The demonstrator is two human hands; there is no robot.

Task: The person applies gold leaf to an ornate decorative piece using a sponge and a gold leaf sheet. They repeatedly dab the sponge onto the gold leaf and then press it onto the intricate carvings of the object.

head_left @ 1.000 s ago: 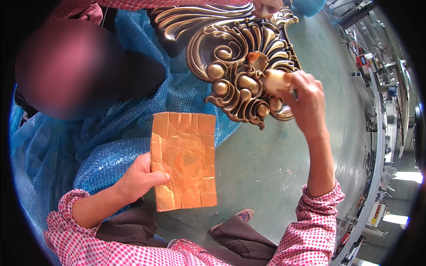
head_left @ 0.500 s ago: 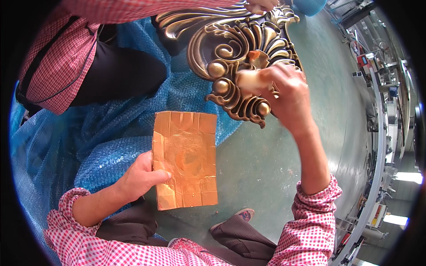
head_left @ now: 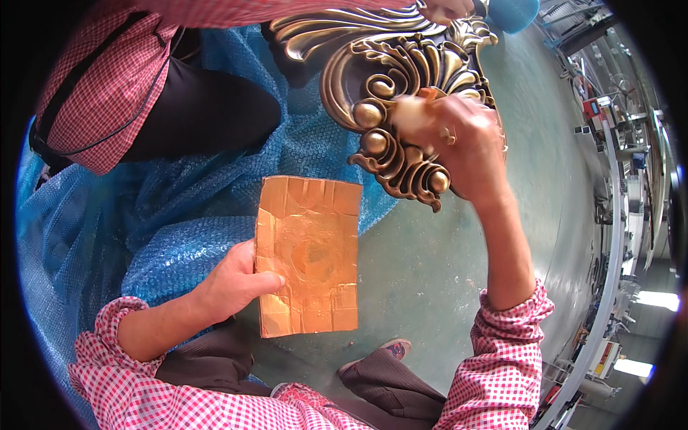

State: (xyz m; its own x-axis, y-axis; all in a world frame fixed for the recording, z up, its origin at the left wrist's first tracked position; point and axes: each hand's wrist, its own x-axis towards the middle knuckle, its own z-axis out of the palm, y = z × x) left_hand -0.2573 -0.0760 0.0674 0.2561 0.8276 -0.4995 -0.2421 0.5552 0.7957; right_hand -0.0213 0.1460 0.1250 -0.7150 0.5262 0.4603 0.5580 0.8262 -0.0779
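Note:
My left hand (head_left: 240,282) grips the left edge of a flat piece of cardboard (head_left: 315,215), its thumb on top. The cardboard is coated gold, with creases and a darker smear in the middle. Above and to the right, my right hand (head_left: 469,136) is closed around a pale wad (head_left: 411,118), smeared by motion, so its kind is unclear. The wad is over a carved scroll ornament (head_left: 383,46) in dark bronze with gold highlights, with leaf curls and round knobs. My fingers and the wad hide part of the carving.
At the upper left another person in a checked shirt (head_left: 107,86) kneels, and a hand (head_left: 446,10) is at the ornament's top. Blue bubble wrap (head_left: 186,251) spreads over the green floor (head_left: 423,287). A blue rounded object (head_left: 512,14) is at the top; metal racks and equipment line the right.
The ornament and cardboard appear slightly farther right in the view. My right hand has shifted a little over the carving with the wad; my left keeps its grip.

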